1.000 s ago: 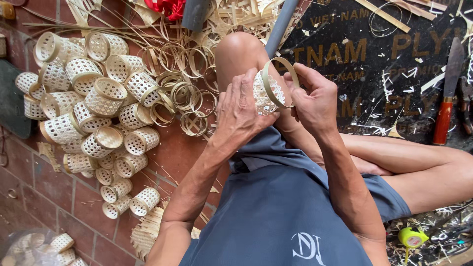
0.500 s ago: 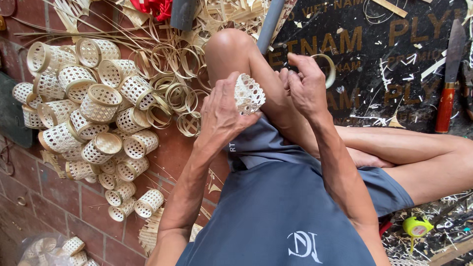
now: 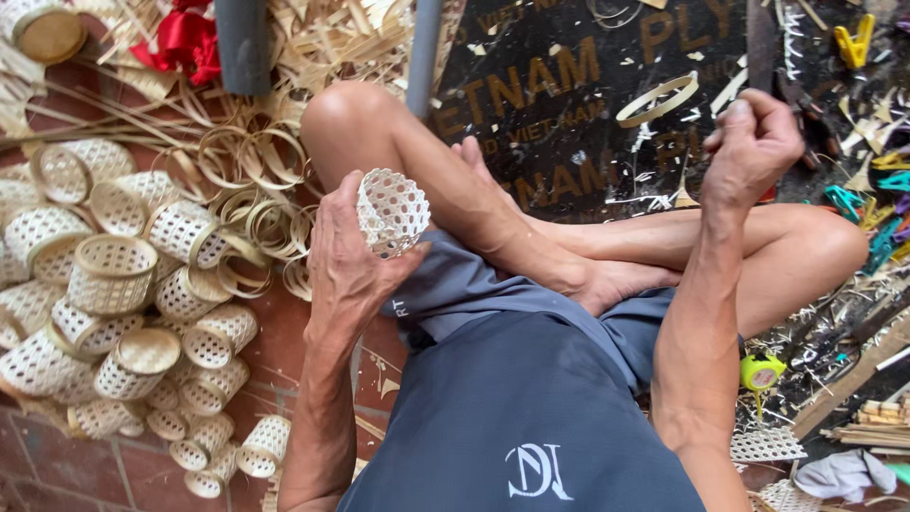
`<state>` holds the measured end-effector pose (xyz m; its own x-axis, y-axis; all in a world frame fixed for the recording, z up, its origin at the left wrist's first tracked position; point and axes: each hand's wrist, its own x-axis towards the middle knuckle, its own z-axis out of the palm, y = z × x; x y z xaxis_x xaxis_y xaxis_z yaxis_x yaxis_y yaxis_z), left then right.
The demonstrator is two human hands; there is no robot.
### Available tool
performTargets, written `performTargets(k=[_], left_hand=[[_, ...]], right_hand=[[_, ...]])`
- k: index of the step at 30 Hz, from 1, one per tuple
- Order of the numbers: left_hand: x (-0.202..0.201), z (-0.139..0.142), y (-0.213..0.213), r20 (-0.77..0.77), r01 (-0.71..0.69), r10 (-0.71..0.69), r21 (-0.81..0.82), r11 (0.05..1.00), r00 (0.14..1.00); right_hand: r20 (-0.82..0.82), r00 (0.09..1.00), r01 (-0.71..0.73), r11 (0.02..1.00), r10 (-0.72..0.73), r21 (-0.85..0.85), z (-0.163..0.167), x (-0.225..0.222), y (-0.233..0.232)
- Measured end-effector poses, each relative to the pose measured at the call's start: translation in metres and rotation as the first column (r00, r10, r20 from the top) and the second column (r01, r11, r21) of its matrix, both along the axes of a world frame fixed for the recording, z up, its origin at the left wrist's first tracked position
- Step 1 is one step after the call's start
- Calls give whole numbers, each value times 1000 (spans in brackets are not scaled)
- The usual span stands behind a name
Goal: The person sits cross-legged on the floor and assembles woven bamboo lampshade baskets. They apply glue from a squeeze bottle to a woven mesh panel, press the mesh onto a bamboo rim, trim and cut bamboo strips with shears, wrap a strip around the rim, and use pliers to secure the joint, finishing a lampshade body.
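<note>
Head view: left hand (image 3: pixel 349 261) grips one small woven bamboo basket (image 3: pixel 391 210), fingers curled around its side, above the left thigh. Right hand (image 3: pixel 754 142), at two o'clock, is fisted around a dark handle (image 3: pixel 760 43). About twenty finished baskets (image 3: pixel 114 275) lie heaped at nine o'clock on red brick floor (image 3: pixel 85 465). One bamboo ring (image 3: pixel 657 98) rests on a black lettered board (image 3: pixel 569 104); one yellow tape measure (image 3: pixel 762 371) lies at four o'clock.

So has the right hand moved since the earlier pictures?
Yes. The right hand left the small woven bamboo basket and swung right, across the dark printed board.
</note>
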<state>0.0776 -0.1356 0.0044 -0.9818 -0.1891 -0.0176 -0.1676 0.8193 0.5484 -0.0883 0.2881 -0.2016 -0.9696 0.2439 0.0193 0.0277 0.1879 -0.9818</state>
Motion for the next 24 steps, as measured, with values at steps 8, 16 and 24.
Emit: performTargets(k=[8,16,24], left_hand=[[44,1,-48,17,-328,329,-45,944,944],[147,-1,-154,-35,-759,763,-144,635,646],[172,-37,-162,29,-766,765,45,642,643]], right_hand=[[-114,977,-167,981,178,98,49,3,-104],[-291,328,-588,435,899,682,87,22,-447],[412,145,-448,-312,899,838,5,103,-594]])
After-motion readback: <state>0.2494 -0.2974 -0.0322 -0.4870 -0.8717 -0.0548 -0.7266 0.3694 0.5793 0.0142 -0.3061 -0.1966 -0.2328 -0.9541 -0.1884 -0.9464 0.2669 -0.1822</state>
